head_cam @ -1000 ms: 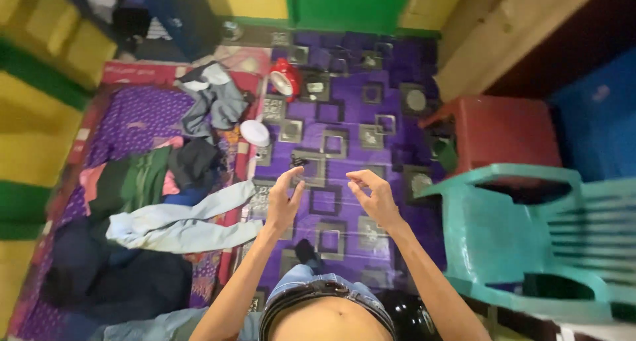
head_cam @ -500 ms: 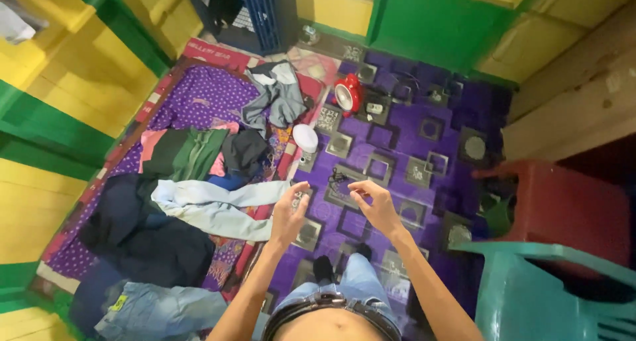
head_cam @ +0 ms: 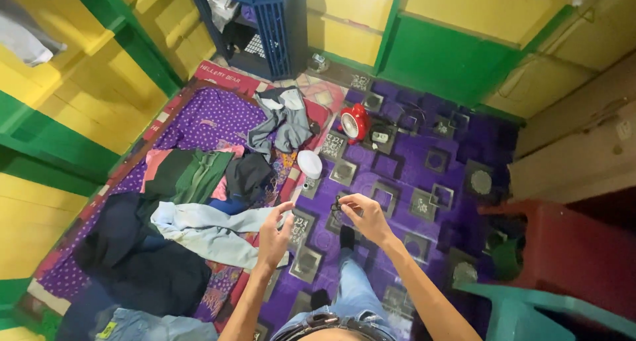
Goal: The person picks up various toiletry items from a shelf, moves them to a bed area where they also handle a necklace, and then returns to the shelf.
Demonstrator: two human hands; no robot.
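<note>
I stand looking down at both hands held out over a purple patterned carpet (head_cam: 411, 162). My right hand (head_cam: 363, 216) pinches a small dark object (head_cam: 337, 206) at its fingertips. My left hand (head_cam: 274, 232) is raised beside it, a short gap away, with thumb and forefinger drawn close together. Whether it holds anything is too small to tell. Below the hands I see my jeans and feet on the carpet.
A heap of clothes (head_cam: 199, 208) lies on a purple dotted mat at the left, with light blue trousers (head_cam: 212, 228) nearest my left hand. A white round lid-like thing (head_cam: 309, 163) and a small red fan (head_cam: 356, 122) sit ahead. A blue crate (head_cam: 271, 23) stands against the wall. At the right are a red stool (head_cam: 570, 248) and a teal chair (head_cam: 530, 308).
The view has swung left and up, showing more of the clothes and the blue crate. My hands stay raised in front of me, now a little closer together.
</note>
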